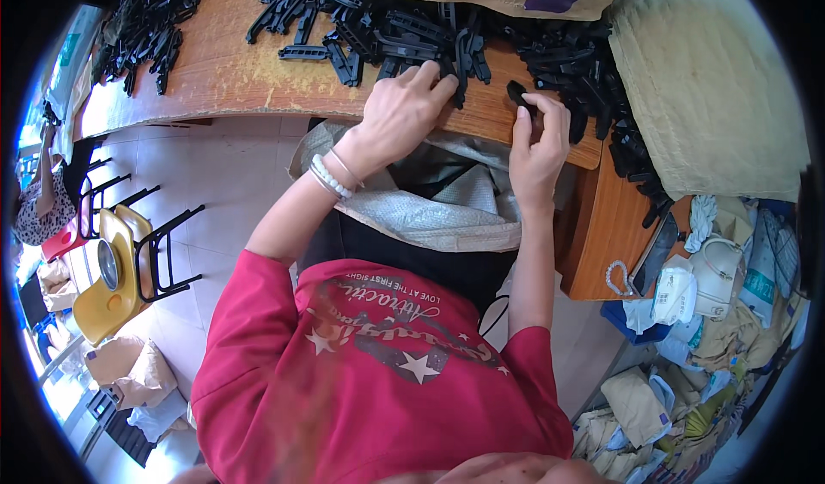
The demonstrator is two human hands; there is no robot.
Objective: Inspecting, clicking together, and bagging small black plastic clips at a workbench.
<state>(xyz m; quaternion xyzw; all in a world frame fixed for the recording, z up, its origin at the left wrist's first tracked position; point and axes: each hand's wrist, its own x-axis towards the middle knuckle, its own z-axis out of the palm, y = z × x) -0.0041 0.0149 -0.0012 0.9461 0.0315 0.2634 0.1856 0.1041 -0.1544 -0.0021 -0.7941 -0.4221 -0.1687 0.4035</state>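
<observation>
Black plastic clip-like pieces (412,33) lie in a loose heap along the wooden table (232,63). My left hand (402,110), with a white bead bracelet on its wrist, rests at the near side of this heap. Its fingers are bent in among the pieces, and what they grip is hidden. Further right, my right hand (541,140) is raised at the table's front edge. A small black plastic piece (517,93) is pinched between its thumb and fingers. Below both hands, a white woven sack (430,217) lies open across my lap, its inside dark.
Another black heap (150,28) is at the far left. Full beige sacks (709,80) stand at the right and back. A phone (657,248), a tissue pack (676,295) and a white bag (718,278) sit lower right. Yellow chairs (112,312) stand left.
</observation>
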